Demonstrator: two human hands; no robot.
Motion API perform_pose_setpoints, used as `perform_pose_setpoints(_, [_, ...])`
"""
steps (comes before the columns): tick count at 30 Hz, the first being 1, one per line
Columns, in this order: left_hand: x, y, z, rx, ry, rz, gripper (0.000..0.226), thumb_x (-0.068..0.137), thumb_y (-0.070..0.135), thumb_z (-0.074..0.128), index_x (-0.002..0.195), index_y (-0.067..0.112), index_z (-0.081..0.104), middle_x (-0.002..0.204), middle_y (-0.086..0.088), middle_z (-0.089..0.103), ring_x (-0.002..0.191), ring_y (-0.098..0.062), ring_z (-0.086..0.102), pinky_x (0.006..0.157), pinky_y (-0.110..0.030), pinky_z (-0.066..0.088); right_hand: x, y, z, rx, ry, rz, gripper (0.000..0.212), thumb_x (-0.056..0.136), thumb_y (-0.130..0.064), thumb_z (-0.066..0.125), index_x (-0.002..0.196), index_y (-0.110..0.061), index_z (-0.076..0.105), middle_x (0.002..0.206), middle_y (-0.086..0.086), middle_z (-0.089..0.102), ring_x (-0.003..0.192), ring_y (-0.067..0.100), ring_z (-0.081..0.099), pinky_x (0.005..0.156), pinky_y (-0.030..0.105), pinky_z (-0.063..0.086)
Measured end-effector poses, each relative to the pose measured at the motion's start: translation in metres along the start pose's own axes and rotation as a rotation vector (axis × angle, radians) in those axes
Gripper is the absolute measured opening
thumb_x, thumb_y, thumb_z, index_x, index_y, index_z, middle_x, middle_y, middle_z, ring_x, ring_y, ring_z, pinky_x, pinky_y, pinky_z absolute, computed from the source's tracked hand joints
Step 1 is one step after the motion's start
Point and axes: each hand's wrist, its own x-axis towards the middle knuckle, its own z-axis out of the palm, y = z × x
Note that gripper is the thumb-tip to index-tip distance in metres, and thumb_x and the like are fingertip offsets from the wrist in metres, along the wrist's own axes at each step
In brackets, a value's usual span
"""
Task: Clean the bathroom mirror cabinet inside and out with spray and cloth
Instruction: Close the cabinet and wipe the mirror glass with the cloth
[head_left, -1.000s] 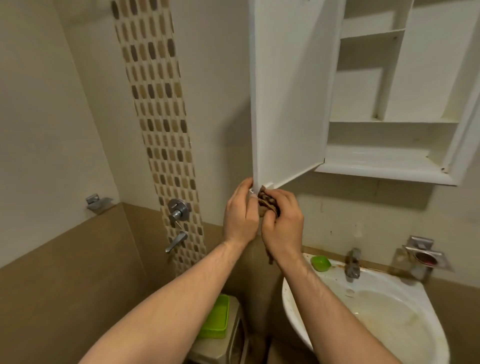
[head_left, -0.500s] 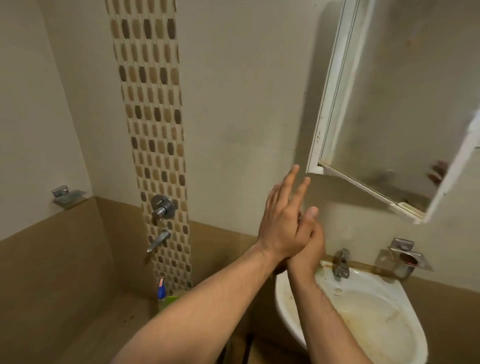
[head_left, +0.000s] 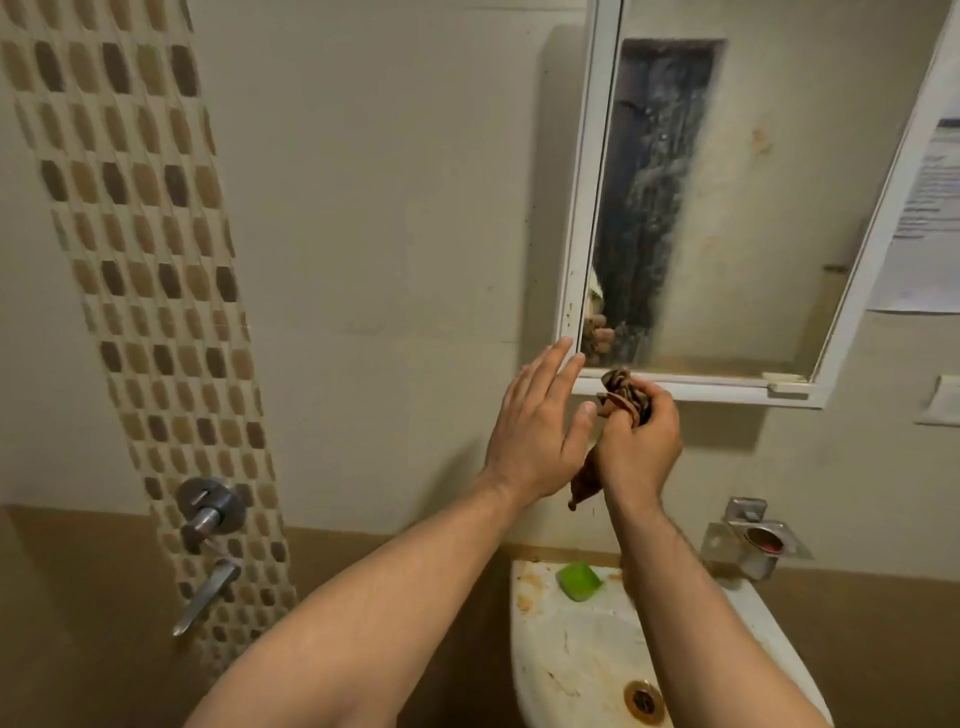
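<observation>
The white-framed mirror cabinet hangs on the wall at upper right, its mirror door closed and the glass smeared and stained. My left hand is raised with straight fingers, the fingertips at the door's lower left corner. Just right of it, my right hand grips a bunched brown patterned cloth right below the cabinet's bottom edge. A tail of the cloth hangs down under the fist. No spray bottle is in view.
A stained white sink sits below with a green soap dish on its rim. A metal holder is fixed to the wall at right. A shower valve and tap lever sit on the mosaic tile strip at left.
The cabinet door has swung from wide open to closed against the cabinet. My left hand followed it with flat fingers; my right hand kept the cloth and rose to the bottom edge.
</observation>
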Motion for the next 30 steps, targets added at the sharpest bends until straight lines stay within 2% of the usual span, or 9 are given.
perform_pose_setpoints(7, [0.047, -0.028, 0.022, 0.005, -0.003, 0.028, 0.059, 0.104, 0.039, 0.038, 0.160, 0.020, 0.031, 0.172, 0.004, 0.019, 0.158, -0.010, 0.012, 0.129, -0.038, 0.014, 0.040, 0.007, 0.027, -0.040, 0.029, -0.013, 0.046, 0.084, 0.005, 0.051, 0.122, -0.018, 0.064, 0.118, -0.001, 0.065, 0.113, 0.015, 0.061, 0.103, 0.037, 0.052])
perform_pose_setpoints(11, [0.068, -0.043, 0.028, 0.000, -0.020, 0.079, 0.061, 0.103, 0.038, 0.039, 0.161, 0.020, 0.029, 0.172, 0.004, 0.016, 0.158, -0.010, 0.010, 0.129, -0.040, 0.014, 0.053, 0.008, 0.042, -0.054, 0.079, -0.048, 0.044, 0.085, 0.005, 0.052, 0.119, -0.021, 0.063, 0.117, -0.001, 0.063, 0.110, 0.012, 0.060, 0.099, 0.034, 0.054])
perform_pose_setpoints(15, [0.093, -0.055, 0.021, 0.055, 0.015, 0.150, 0.067, 0.103, 0.039, 0.037, 0.164, 0.020, 0.019, 0.174, 0.004, 0.008, 0.159, -0.010, 0.000, 0.130, -0.042, 0.006, 0.065, -0.005, 0.058, -0.058, 0.109, -0.139, 0.047, 0.085, 0.006, 0.052, 0.119, -0.025, 0.060, 0.118, -0.003, 0.061, 0.104, 0.002, 0.057, 0.100, 0.030, 0.052])
perform_pose_setpoints(17, [0.124, -0.061, 0.007, 0.079, 0.068, 0.211, 0.069, 0.103, 0.038, 0.037, 0.165, 0.017, 0.015, 0.174, 0.003, 0.007, 0.160, -0.011, -0.001, 0.131, -0.045, 0.004, 0.085, -0.026, 0.069, -0.055, 0.113, -0.266, 0.048, 0.085, 0.003, 0.054, 0.127, -0.022, 0.058, 0.121, -0.005, 0.061, 0.107, -0.001, 0.057, 0.102, 0.031, 0.050])
perform_pose_setpoints(19, [0.161, -0.063, -0.011, 0.117, 0.120, 0.278, 0.069, 0.104, 0.039, 0.035, 0.165, 0.016, 0.014, 0.174, 0.002, 0.005, 0.160, -0.013, -0.002, 0.130, -0.048, 0.004, 0.114, -0.058, 0.078, -0.043, 0.109, -0.476, 0.051, 0.086, -0.001, 0.052, 0.133, -0.019, 0.054, 0.131, -0.002, 0.059, 0.119, 0.007, 0.057, 0.106, 0.031, 0.048])
perform_pose_setpoints(23, [0.232, -0.064, -0.048, 0.112, 0.214, 0.361, 0.070, 0.104, 0.045, 0.028, 0.166, 0.018, 0.009, 0.174, 0.002, -0.001, 0.159, -0.011, -0.008, 0.130, -0.041, -0.001, 0.191, -0.149, 0.099, -0.124, 0.046, -0.921, 0.050, 0.092, -0.023, 0.048, 0.141, -0.017, 0.050, 0.155, 0.002, 0.041, 0.143, 0.017, 0.041, 0.119, 0.028, 0.035])
perform_pose_setpoints(25, [0.266, -0.061, -0.067, 0.071, 0.257, 0.353, 0.070, 0.104, 0.047, 0.024, 0.166, 0.018, 0.009, 0.174, 0.003, -0.001, 0.159, -0.007, -0.010, 0.130, -0.038, -0.001, 0.229, -0.203, 0.112, -0.293, 0.008, -0.988, 0.050, 0.097, -0.033, 0.045, 0.146, -0.023, 0.047, 0.163, 0.000, 0.029, 0.152, 0.022, 0.029, 0.122, 0.035, 0.031])
perform_pose_setpoints(27, [0.294, -0.058, -0.082, 0.037, 0.292, 0.356, 0.070, 0.105, 0.049, 0.022, 0.166, 0.019, 0.007, 0.174, 0.005, -0.001, 0.158, -0.005, -0.010, 0.130, -0.035, 0.001, 0.259, -0.242, 0.126, -0.510, -0.021, -1.056, 0.045, 0.102, -0.027, 0.047, 0.148, -0.027, 0.045, 0.167, 0.000, 0.022, 0.156, 0.026, 0.019, 0.122, 0.048, 0.031])
perform_pose_setpoints(30, [0.326, -0.053, -0.095, 0.024, 0.333, 0.399, 0.070, 0.105, 0.051, 0.023, 0.166, 0.021, 0.006, 0.174, 0.005, 0.002, 0.158, -0.004, -0.007, 0.130, -0.033, 0.003, 0.284, -0.259, 0.143, -0.762, -0.107, -1.115, 0.045, 0.104, -0.037, 0.040, 0.149, -0.033, 0.042, 0.169, -0.003, 0.018, 0.156, 0.027, 0.017, 0.120, 0.054, 0.032])
